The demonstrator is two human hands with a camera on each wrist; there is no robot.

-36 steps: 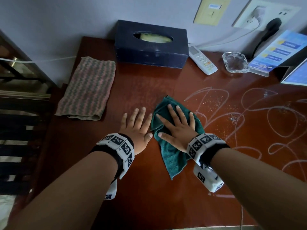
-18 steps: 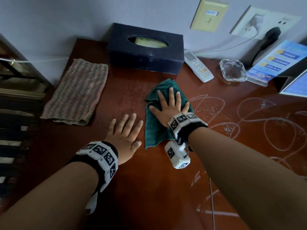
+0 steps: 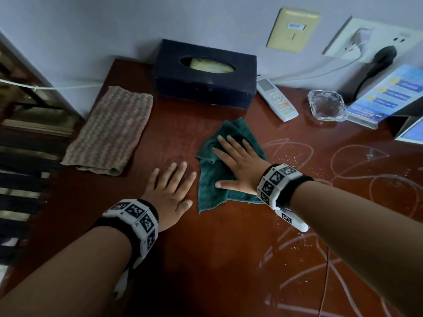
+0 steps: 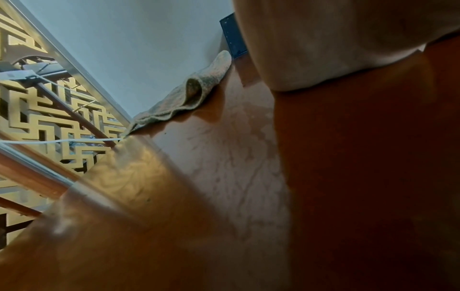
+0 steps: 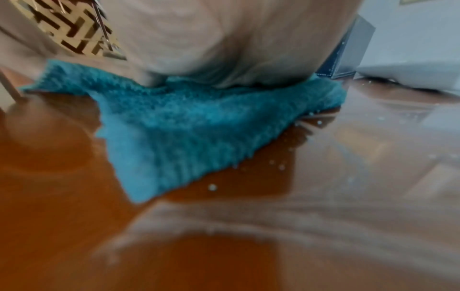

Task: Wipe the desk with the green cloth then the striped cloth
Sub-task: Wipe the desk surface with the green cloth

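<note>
the green cloth [image 3: 212, 179] lies crumpled near the middle of the worktop [image 3: 206, 259], in front of the dark tissue box [image 3: 204, 74]. the right hand [image 3: 238, 167] lies flat on top of it, its grip spread, fingers straight and thumb stretched out across the cloth's near part. from the right wrist view the palm presses into the cloth [image 5: 189, 126], with pale specks on the worktop just beside it. the left hand [image 3: 170, 191] rests flat on the bare worktop just left of the cloth, fingers spread, holding nothing. the striped cloth [image 3: 112, 129] lies folded along the worktop's left edge, well apart from both hands. white scribbled lines [image 3: 343, 179] cover the right part of the worktop. a remote [image 3: 277, 98] and a glass ashtray [image 3: 326, 108] sit along the back edge.
</note>
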